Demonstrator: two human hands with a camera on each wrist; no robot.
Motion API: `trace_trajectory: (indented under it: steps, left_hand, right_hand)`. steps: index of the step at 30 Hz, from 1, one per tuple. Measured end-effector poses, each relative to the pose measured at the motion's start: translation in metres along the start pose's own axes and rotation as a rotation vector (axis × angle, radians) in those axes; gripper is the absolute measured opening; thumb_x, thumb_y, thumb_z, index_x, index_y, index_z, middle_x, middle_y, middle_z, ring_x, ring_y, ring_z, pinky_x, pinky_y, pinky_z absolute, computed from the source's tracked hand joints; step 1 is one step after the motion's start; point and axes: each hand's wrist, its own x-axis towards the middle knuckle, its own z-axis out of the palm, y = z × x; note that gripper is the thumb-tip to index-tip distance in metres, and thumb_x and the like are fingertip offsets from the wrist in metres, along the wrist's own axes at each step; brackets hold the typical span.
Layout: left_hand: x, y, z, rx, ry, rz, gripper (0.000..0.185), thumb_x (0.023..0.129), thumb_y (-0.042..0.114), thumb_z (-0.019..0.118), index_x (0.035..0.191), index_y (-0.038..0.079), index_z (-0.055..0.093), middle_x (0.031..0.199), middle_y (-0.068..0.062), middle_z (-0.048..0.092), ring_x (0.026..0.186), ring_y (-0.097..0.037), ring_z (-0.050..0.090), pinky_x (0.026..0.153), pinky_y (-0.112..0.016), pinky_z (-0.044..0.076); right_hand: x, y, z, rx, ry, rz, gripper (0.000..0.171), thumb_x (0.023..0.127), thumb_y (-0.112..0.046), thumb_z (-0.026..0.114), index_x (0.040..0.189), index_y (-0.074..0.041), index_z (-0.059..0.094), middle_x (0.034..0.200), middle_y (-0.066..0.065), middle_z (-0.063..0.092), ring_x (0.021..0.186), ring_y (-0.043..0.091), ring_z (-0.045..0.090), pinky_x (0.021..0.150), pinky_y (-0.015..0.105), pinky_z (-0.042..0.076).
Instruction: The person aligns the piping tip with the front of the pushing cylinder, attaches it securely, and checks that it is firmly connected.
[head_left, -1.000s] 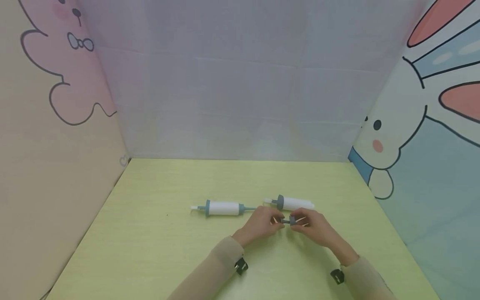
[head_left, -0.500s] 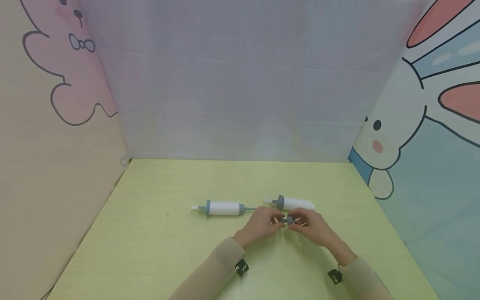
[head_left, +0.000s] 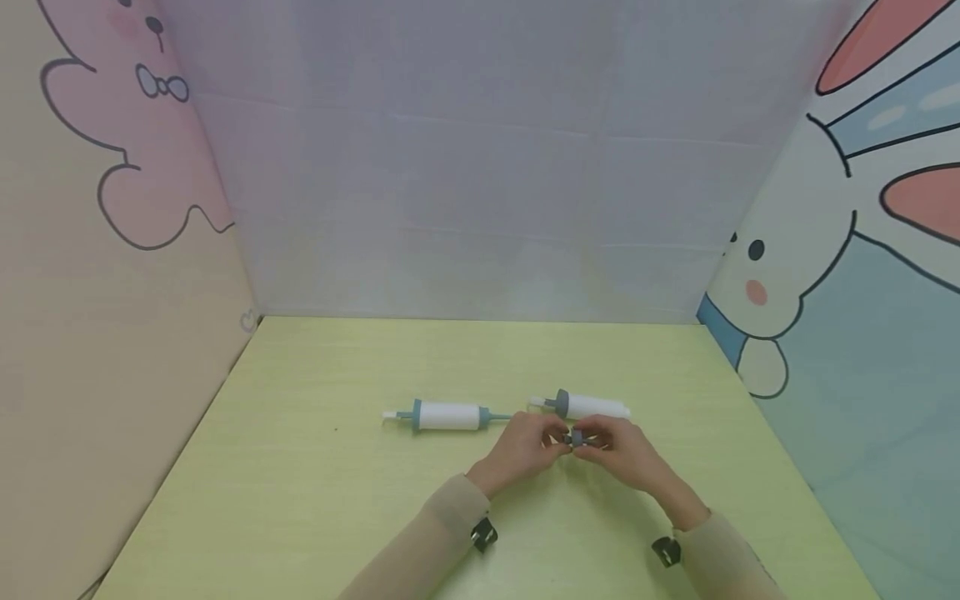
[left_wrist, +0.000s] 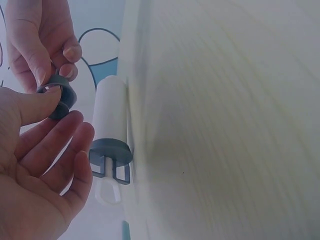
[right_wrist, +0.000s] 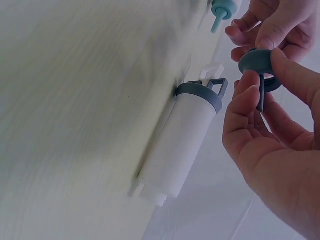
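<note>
green table is laid with two white tubes | assembled tube is left lying at left, open tube just behind the hands | small grey ring cap is pinched from both sides by curled fingertips of left hand and right hand, held just above the table

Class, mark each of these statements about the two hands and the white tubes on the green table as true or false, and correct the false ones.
1. Both hands hold one small grey ring between them. True.
2. The left hand grips a white tube. False: both tubes lie on the table.
3. The right-hand tube has a grey collar. True.
4. The left-hand tube stands upright. False: it lies on its side.
5. The right hand is flat on the table. False: it pinches the ring.
</note>
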Motion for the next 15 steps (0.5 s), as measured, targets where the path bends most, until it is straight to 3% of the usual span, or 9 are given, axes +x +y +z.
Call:
trace_trajectory:
  steps: [15]
  left_hand:
    - [0.0012,-0.0012,0.0018,-0.041,-0.017,-0.026,0.013,0.083,0.021,0.07,0.095,0.015,0.072,0.078,0.009,0.069,0.065,0.008,0.056,0.057,-0.008,0.042]
  right_hand:
    - [0.0047,-0.0009,0.0022,0.01,-0.015,0.006,0.03,0.084,-0.018,0.07,0.11,-0.003,0.064,0.106,0.011,0.067,0.092,0.026,0.067,0.073,0.023,0.052]
